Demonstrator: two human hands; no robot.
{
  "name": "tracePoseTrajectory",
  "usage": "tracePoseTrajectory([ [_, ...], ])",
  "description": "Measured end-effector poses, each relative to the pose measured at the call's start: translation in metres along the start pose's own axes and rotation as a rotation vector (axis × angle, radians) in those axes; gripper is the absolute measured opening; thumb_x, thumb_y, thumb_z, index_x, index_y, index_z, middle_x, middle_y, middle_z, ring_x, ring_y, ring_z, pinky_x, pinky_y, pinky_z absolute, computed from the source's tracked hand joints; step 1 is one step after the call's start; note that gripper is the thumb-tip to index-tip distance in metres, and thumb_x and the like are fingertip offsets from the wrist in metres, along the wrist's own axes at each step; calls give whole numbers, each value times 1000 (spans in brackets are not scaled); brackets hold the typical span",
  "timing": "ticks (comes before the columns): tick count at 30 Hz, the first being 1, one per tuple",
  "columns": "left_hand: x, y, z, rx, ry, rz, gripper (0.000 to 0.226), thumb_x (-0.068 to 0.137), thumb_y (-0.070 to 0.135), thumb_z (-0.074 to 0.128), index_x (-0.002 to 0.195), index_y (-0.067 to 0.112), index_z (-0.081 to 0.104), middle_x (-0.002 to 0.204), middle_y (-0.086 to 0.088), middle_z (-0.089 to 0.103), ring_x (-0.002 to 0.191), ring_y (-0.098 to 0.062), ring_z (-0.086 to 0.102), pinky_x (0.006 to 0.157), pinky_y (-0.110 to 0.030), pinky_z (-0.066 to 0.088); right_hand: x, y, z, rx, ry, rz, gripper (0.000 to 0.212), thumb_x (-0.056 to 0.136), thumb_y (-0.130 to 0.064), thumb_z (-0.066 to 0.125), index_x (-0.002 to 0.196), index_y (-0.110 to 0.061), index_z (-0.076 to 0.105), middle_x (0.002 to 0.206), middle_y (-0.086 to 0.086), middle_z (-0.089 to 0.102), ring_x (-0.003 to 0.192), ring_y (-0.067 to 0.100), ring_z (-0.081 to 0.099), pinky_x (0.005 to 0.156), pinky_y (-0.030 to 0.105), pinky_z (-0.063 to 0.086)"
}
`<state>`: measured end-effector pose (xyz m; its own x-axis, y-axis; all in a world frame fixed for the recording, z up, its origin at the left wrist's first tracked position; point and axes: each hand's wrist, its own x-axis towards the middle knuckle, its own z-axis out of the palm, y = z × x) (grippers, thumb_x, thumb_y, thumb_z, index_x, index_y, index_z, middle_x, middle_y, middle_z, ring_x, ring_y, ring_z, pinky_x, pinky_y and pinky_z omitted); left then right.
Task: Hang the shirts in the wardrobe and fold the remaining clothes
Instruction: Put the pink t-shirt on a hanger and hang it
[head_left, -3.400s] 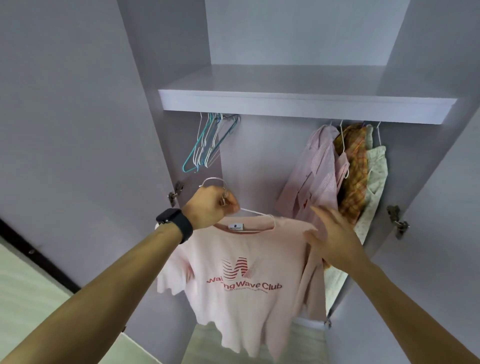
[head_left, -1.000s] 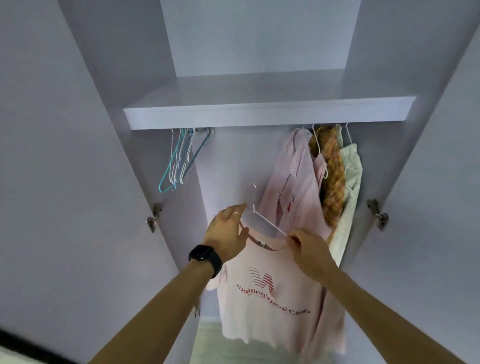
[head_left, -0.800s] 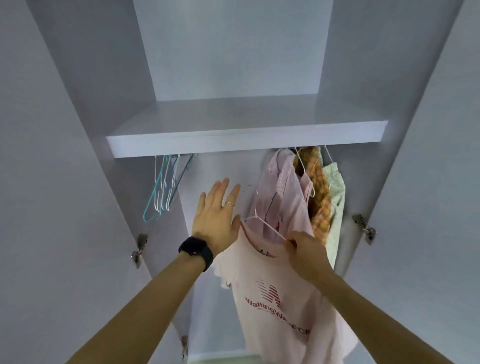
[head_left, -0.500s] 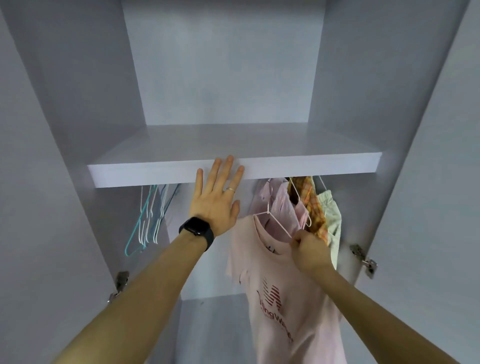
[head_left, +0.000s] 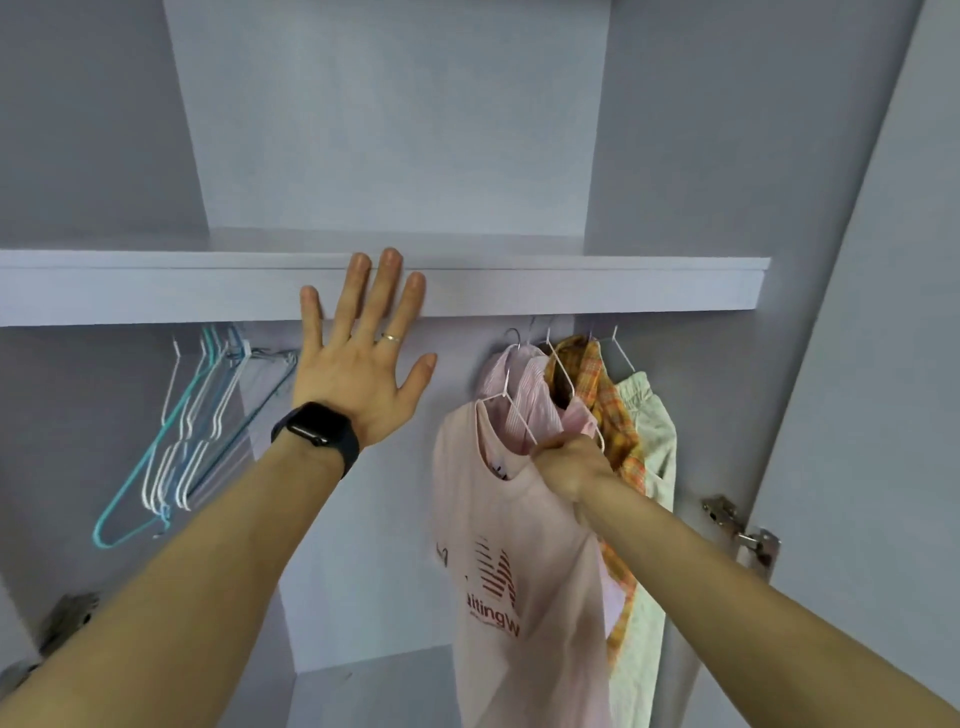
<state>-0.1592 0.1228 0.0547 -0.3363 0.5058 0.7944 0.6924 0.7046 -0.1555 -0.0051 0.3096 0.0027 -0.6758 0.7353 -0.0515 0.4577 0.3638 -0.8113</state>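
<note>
A pale pink T-shirt (head_left: 519, 545) with red lettering hangs on a white wire hanger (head_left: 511, 400) inside the grey wardrobe. My right hand (head_left: 569, 465) grips the hanger's right arm together with the shirt's shoulder. The hanger's hook (head_left: 513, 338) reaches up under the shelf (head_left: 597, 291); the rail itself is hidden behind the shelf edge. My left hand (head_left: 361, 358), with a black watch on the wrist, is spread flat with its fingertips against the shelf's front edge.
To the right hang a pink striped shirt (head_left: 524, 395), an orange plaid shirt (head_left: 605, 410) and a cream garment (head_left: 647, 467). Several bare wire hangers (head_left: 192, 431) hang at the left. Open doors with metal hinges (head_left: 743, 530) flank both sides.
My left hand let go of the hanger and rose to the shelf edge. My right hand lifted the hanger with the pink T-shirt up to the rail beside the striped shirt.
</note>
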Motion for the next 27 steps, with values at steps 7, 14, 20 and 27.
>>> tracePoseTrajectory([
  [7,-2,1,28,74,144,17,79,98,62,24,160,25,-7,166,0,-20,153,-24,-18,118,-63,-6,32,26,40,59,82,-33,23,97,-17,55,113,-9,69,101,9,67,99,30,65,92,40,56],
  [14,2,0,41,108,266,19,80,97,62,27,160,23,-2,167,-2,-15,153,-26,-14,117,-63,-6,66,-12,34,-27,223,-72,35,95,-24,57,120,0,60,112,11,62,106,32,62,87,34,51],
  [20,1,2,47,109,284,13,83,94,65,24,160,23,-3,167,-3,-17,153,-26,-16,118,-64,-6,90,-49,31,-177,255,-90,37,104,-12,39,134,5,52,138,19,54,125,35,54,102,38,45],
  [27,5,1,45,126,284,10,85,94,65,26,159,24,-10,165,-3,-22,152,-27,-20,117,-64,-9,119,-53,59,-334,212,-74,38,98,-13,52,134,-1,55,140,15,54,129,32,53,96,35,45],
])
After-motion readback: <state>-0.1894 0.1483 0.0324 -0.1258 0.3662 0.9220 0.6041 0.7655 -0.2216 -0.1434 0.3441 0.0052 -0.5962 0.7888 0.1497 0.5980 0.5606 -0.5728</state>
